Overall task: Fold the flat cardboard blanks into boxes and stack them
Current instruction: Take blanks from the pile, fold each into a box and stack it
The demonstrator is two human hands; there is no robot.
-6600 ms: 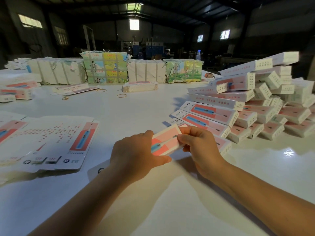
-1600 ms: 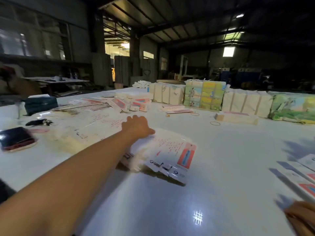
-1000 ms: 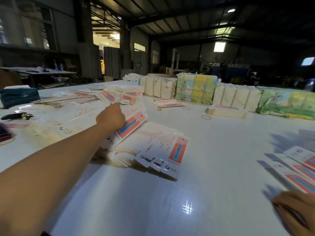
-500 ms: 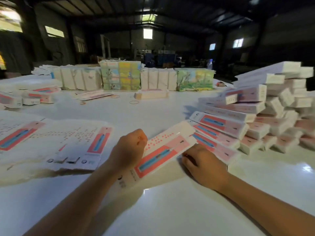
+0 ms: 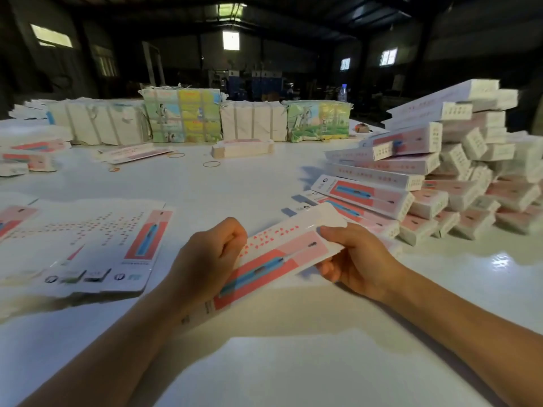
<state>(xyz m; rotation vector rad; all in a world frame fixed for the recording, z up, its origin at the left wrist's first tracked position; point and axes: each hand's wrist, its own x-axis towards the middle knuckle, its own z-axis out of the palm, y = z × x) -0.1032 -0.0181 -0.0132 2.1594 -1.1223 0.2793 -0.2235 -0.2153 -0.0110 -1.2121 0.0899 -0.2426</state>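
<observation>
Flat white-and-pink printed cardboard blank [image 5: 276,254]: light, thin, glossy, likely bendy, crease-prone. Gripped both ends, left hand [image 5: 205,259] curled, right hand [image 5: 352,259] pinching. Best held along edges near scores.

Your blank [image 5: 273,257]: white, red dots, pink-red panel, blue stripe. Your box pile [image 5: 435,171]: white and pink. Your table [image 5: 264,183]: shiny white. Far bundles [image 5: 183,116]: green, yellow pictures.

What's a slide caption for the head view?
Both hands, left hand and right hand, grip a pink-and-white cardboard blank above the white table.
</observation>
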